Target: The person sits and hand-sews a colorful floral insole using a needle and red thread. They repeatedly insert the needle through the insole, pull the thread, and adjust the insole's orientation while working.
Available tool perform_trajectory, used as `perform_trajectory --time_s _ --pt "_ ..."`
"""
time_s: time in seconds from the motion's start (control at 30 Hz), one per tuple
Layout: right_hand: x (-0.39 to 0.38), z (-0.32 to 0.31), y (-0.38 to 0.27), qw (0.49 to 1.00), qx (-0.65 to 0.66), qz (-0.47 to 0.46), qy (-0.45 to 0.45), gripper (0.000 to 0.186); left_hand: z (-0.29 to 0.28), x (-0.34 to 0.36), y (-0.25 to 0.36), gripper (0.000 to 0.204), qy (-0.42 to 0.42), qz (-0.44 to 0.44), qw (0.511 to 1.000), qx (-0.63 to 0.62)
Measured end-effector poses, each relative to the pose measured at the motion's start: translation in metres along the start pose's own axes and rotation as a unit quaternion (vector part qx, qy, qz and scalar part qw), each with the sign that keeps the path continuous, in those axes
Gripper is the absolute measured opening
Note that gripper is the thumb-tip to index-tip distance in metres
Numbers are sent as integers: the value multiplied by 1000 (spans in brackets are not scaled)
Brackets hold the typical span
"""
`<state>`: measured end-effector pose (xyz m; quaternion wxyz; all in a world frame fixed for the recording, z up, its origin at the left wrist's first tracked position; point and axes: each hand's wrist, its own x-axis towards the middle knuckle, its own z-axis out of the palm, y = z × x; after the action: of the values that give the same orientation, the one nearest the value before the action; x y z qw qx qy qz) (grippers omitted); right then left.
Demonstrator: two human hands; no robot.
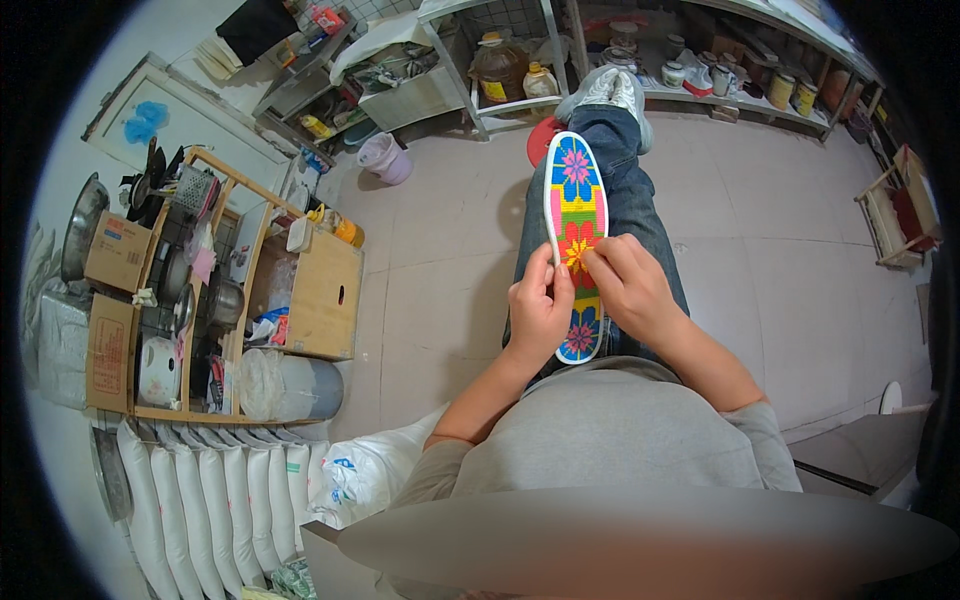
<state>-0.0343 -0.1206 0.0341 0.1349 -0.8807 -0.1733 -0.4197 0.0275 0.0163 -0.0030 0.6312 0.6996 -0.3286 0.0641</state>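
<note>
An embroidered shoe insole (579, 215) with a white rim lies lengthwise over my jeans-clad legs. Its stitching shows blue panels with pink flowers at both ends and a red flower with a yellow centre in the middle. My left hand (540, 312) grips the insole's left edge, thumb on top and fingers closed around the rim. Over the middle, beside the red flower, my right hand (632, 285) is closed with thumb and forefinger pinched together. Whatever it pinches, perhaps something thin, is too small to make out.
A wooden rack (245, 210) with pots and boxes stands at the left, near a lilac bucket (384, 159). Jars fill a low shelf (740, 100) at the far side. White sacks (215, 490) are lined up at the lower left. A small wooden stand (893, 215) is at right.
</note>
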Motion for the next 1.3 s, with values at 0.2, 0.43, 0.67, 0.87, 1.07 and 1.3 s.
perform_trajectory --time_s 0.2,0.43,0.67,0.87,1.07,1.3 --pt "2 2 5 994 80 73 20 20 -3 1 -4 27 -42 -92 992 -79" --pt "0 -4 -2 969 175 147 92 13 0 1 10 26 -27 -96 983 -155" --pt "-7 -3 -4 963 193 112 153 12 -2 0 11 27 -63 -77 988 -114" --pt "-7 -1 -3 964 189 101 158 12 0 0 12 23 -44 -64 988 -134" --pt "-6 -2 -4 966 178 105 154 11 -2 0 18 24 -45 -52 991 -114" --pt "-6 -2 -4 966 182 111 148 9 0 1 19 25 -41 -58 989 -130"
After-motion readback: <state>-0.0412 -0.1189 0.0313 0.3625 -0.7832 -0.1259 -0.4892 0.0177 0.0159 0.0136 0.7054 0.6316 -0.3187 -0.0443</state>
